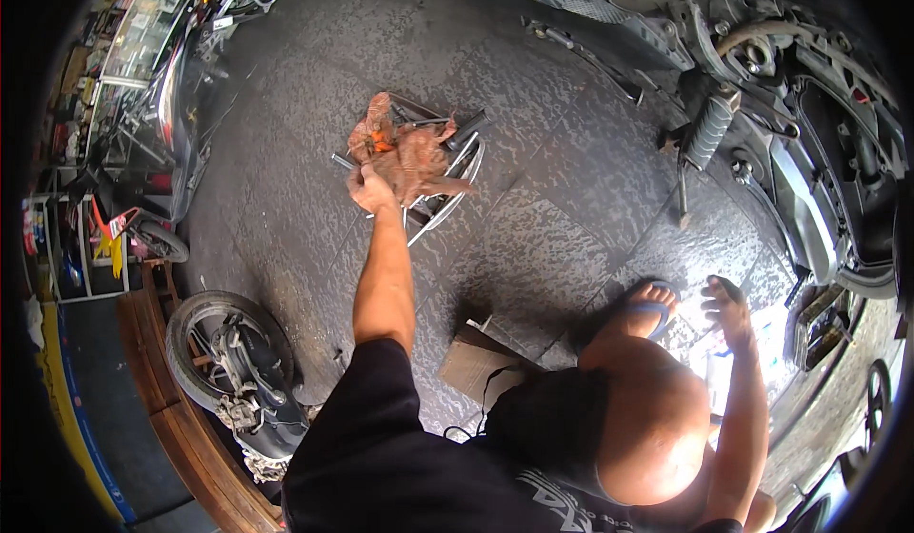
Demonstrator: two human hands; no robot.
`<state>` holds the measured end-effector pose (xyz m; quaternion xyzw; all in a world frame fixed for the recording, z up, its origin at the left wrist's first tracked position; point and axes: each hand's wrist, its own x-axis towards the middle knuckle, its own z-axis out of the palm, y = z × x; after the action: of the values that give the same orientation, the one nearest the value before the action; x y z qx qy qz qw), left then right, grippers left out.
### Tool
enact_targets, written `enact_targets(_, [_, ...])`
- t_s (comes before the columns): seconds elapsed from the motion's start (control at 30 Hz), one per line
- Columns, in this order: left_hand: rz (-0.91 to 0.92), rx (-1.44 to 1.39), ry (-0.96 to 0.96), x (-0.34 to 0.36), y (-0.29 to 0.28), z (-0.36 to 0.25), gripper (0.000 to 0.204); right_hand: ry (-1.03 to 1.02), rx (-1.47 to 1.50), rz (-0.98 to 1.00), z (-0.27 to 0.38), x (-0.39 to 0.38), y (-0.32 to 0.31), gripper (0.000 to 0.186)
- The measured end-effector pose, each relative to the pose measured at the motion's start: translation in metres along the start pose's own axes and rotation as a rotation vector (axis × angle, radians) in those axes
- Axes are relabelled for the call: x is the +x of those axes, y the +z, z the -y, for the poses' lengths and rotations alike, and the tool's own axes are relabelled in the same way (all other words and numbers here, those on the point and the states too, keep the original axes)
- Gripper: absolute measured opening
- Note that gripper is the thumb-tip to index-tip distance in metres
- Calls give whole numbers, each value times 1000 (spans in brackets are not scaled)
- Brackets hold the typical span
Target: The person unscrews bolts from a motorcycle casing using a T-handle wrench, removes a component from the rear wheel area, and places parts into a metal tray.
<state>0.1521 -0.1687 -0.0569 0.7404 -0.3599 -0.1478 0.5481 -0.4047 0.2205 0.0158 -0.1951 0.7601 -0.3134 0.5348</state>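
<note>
Black shirt cloth [367, 438] fills the bottom of my view, with a bare, rounded knee [662, 428] beside it. Past the knee I see the right hand [730, 312], fingers loosely bent near a blue-strapped sandal [653, 306]; against the glare I cannot tell whether it holds anything. Further left, a plain brown cardboard box [471, 362] rests on the floor. Beyond it the left arm reaches ahead, and the left hand [371, 190] is closed on the lower left edge of a crumpled reddish cloth [419, 162], which lies over metal bars [443, 211]. To handle it well, I'd pinch a thick fold and lift rather than drag, since loose fabric could snag on the bar ends. The cloth looks soft and streaky, with a bright orange patch; the bars are slim, shiny and partly curved. Around them spread mottled gray floor tiles [543, 219], and off right stands a ribbed metal cylinder [712, 128].
</note>
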Motion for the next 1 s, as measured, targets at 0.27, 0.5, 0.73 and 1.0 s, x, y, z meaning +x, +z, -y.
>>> enact_targets(0.27, [583, 1027, 310, -93, -24, -2, 34, 90, -57, -191, -79, -18, -29, 45])
enact_targets(0.5, [659, 1222, 0, -93, 22, -3, 42, 81, -124, -215, -90, -19, -22, 61])
enact_targets(0.73, [659, 1013, 717, 36, 20, 126, 43, -122, -290, -177, -104, 35, 21, 31])
enact_targets(1.0, [1338, 551, 440, -176, 2, -69, 34, -15, 351, 42, -43, 0, 57, 36])
